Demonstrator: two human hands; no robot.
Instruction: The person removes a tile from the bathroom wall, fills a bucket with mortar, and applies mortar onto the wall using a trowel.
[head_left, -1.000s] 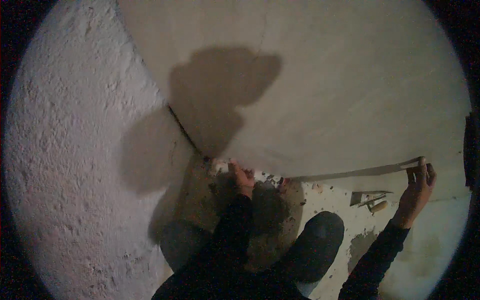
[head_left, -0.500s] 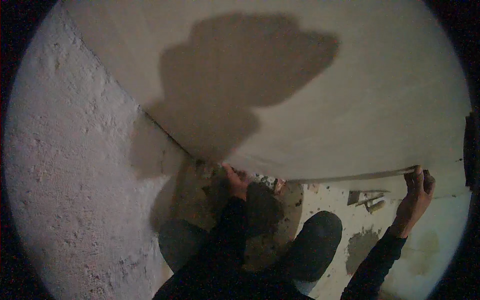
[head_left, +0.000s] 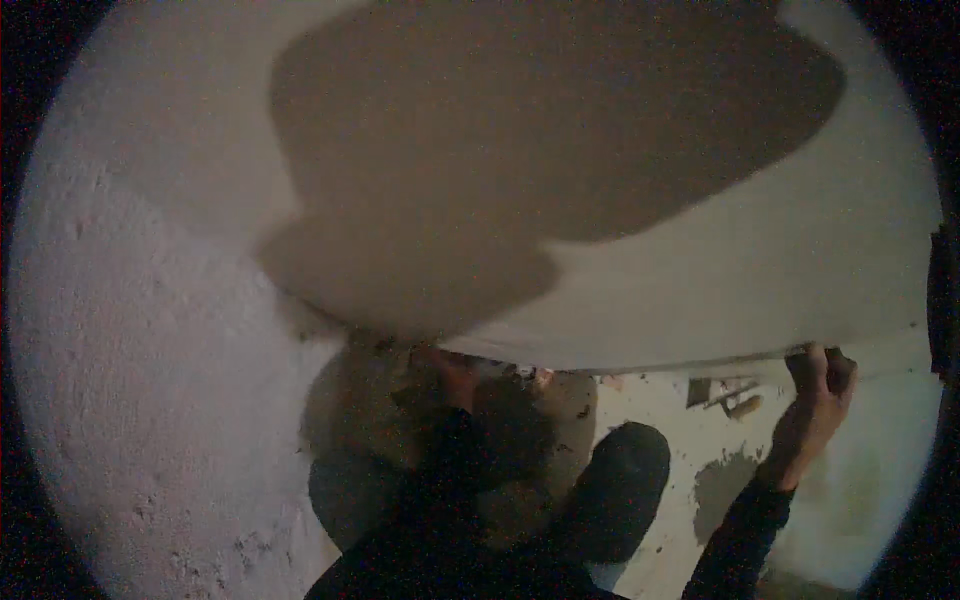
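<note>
Beyond the person's knees (head_left: 630, 480), a large pale sheet (head_left: 690, 290) is extending upward, its long lower edge running left to right. The right hand (head_left: 820, 400) is pinching that edge; the left hand (head_left: 458, 385), dimly lit, is resting toward its left end, grip unclear.

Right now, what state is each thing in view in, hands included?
Pale sheet: spread out, partly shadowed.
Left hand: in shadow near the sheet's lower edge; grip unclear.
Right hand: fingers closed on the sheet's lower edge.
Floor: speckled, with a dark patch.
Flat-bladed tool: lying on the floor.
Rough wall: partly shadowed.
</note>
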